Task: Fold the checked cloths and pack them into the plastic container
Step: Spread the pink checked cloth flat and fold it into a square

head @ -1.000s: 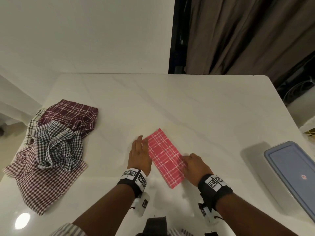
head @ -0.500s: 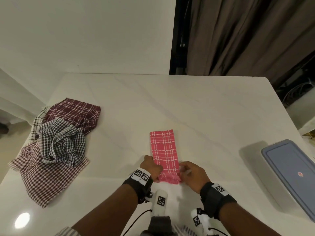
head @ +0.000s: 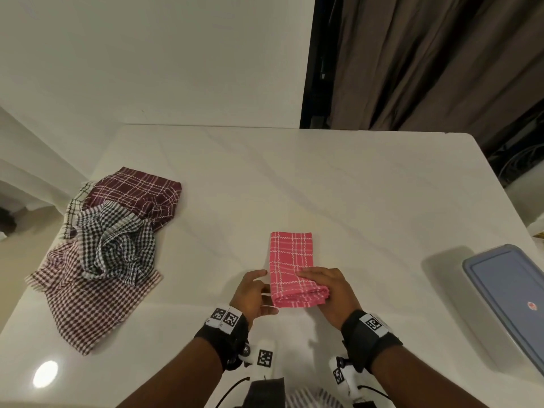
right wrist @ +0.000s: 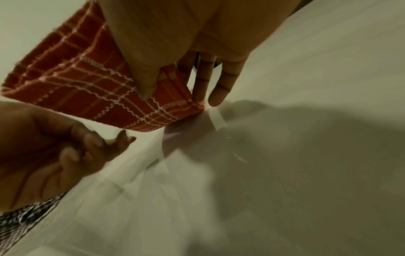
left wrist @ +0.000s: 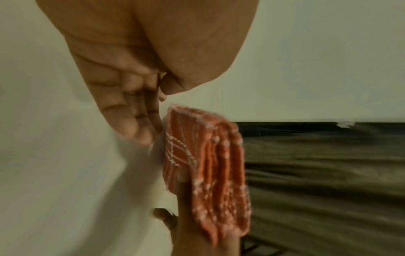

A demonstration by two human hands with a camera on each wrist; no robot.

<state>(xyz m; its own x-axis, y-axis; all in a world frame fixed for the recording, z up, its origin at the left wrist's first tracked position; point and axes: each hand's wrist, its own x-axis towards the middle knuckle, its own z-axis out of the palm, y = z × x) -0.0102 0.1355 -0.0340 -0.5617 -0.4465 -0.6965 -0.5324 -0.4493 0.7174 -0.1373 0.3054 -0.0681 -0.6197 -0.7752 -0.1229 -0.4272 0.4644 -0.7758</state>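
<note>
A pink checked cloth (head: 290, 262) lies folded into a narrow strip on the white table (head: 294, 184), just in front of me. My right hand (head: 319, 285) pinches its near end, thumb on top and fingers underneath, and that end is raised and doubled over. In the right wrist view the thumb presses the cloth (right wrist: 76, 86). My left hand (head: 254, 293) hovers at the cloth's left edge, fingers loosely curled and holding nothing. The left wrist view shows the cloth's (left wrist: 219, 164) layered end beside those fingers (left wrist: 136, 128). The plastic container (head: 512, 307), with its blue-grey lid on, stands at the right edge.
A heap of unfolded checked cloths (head: 117, 240), maroon and black-and-white, lies at the table's left side. Dark curtains (head: 426, 60) hang behind the far right corner, and a white wall (head: 176, 60) stands behind the table.
The pink cloth turned from slanted to straight. Both hands took its near end, which the right hand now lifts and doubles over. The left hand has let go.
</note>
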